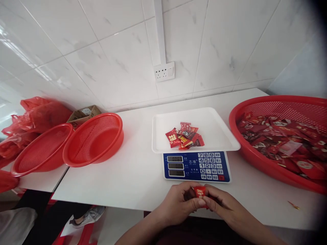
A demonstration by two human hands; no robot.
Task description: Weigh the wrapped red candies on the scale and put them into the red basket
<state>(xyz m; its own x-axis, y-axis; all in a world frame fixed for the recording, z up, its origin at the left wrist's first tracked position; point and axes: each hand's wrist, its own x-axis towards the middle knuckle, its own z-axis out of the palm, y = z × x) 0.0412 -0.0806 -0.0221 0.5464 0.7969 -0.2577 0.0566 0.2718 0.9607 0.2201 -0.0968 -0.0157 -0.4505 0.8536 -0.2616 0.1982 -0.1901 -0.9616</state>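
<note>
Between my left hand (180, 201) and my right hand (221, 201) is a small red wrapped candy (200, 191) with pale lettering, pinched by the fingers of both. They hold it at the table's front edge, just below the blue keypad panel of a digital scale (196, 166). On the scale rests a white tray (163, 120). A small pile of red and dark wrapped candies (186, 136) lies in the tray. To the right, a large red basket (233, 119) holds a heap of similar wrapped candies (283, 136).
Two red perforated baskets (93, 139) stand at the left, beside red plastic bags (38, 114) and a cardboard box (85, 114). A wrapper scrap (293, 205) lies on the white table (114, 183) at the right. A seated person's leg and shoe (89, 216) show at lower left.
</note>
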